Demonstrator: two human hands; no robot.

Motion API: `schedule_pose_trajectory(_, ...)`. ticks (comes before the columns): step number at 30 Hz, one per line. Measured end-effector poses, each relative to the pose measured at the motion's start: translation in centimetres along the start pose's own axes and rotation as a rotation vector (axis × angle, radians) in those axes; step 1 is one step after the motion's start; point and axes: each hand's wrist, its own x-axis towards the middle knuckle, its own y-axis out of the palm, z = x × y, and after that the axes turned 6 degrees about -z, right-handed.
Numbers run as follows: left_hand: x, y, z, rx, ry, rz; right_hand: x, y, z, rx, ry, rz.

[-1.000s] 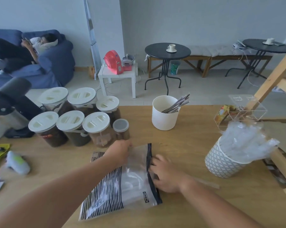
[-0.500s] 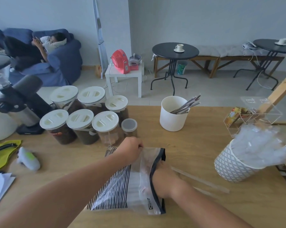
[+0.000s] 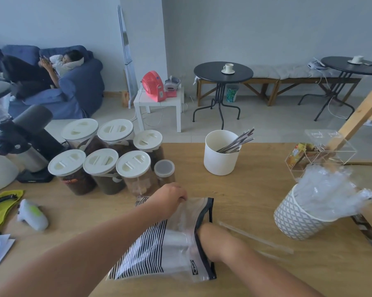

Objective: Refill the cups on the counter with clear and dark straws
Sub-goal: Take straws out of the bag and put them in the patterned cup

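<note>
A striped, clear zip bag (image 3: 150, 251) lies on the wooden counter (image 3: 245, 189) in front of me. My left hand (image 3: 170, 198) pinches the bag's upper edge and holds its mouth apart. My right hand is pushed inside the bag up to the wrist (image 3: 210, 236), so its fingers are hidden. A plain white cup (image 3: 220, 159) behind the bag holds several dark straws (image 3: 237, 141). A white cup with a grey diamond pattern (image 3: 294, 219) at the right is packed with wrapped clear straws (image 3: 328, 189). Two loose clear straws (image 3: 255, 237) lie on the counter right of the bag.
Several lidded storage jars (image 3: 101, 166) stand in a cluster behind the bag at left. A coffee grinder (image 3: 20, 138) sits at far left, with a white handheld device (image 3: 32, 214) and a yellow pouch (image 3: 1, 202) nearby. A wire basket (image 3: 317, 155) and wooden shelf frame (image 3: 356, 116) stand at right.
My right hand went from resting on the bag's black edge to reaching inside the bag. My left hand lifted the upper edge, opening the mouth wider. The camera view shifted a little.
</note>
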Motion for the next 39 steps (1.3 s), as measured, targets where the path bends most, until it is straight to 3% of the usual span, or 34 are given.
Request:
schedule_pose_trajectory(6,0.1,-0.4,0.2,-0.009,0.074,0.006,-3.6,-2.5,-2.4,0.140,0.100,-0.034)
schedule_pose_trajectory(9,0.2,-0.3,0.4,0.017,0.088,0.011,-6.1,-3.6,-4.5,0.329,0.147,-0.060)
schedule_pose_trajectory(14,0.5,-0.4,0.7,0.086,0.072,0.060,-11.0,-4.4,-8.5,0.293,0.233,-0.062)
schedule_pose_trajectory(19,1.5,-0.6,-0.9,0.441,-0.047,0.287,-15.4,-4.2,-11.6,0.265,0.429,-0.201)
schedule_pose_trajectory(23,2.7,-1.0,-6.1,0.515,-0.045,0.016,-16.9,-4.0,-12.2,0.452,0.569,-0.460)
schedule_pose_trajectory(25,3.3,-0.7,-9.6,0.271,-0.056,-0.158,-16.8,-4.1,-11.9,0.584,0.580,-0.564)
schedule_pose_trajectory(26,3.5,-0.7,-11.6,0.065,-0.125,-0.167,-16.5,-4.1,-11.6,0.651,0.575,-0.597)
schedule_pose_trajectory(30,4.3,-0.6,-18.7,-0.946,-0.575,0.190,-15.2,-4.0,-9.9,0.895,0.475,-0.678)
schedule_pose_trajectory(33,5.0,-0.1,-20.9,-1.502,-0.569,0.250,-14.4,-4.0,-8.8,0.981,0.381,-0.678)
schedule_pose_trajectory(36,5.9,0.2,-22.3,-1.688,-0.545,0.094,-14.4,-4.0,-8.7,1.012,0.416,-0.683)
schedule_pose_trajectory(39,6.9,-0.2,-23.8,-1.705,-0.457,0.071,-15.0,-4.7,-8.9,1.047,0.432,-0.721)
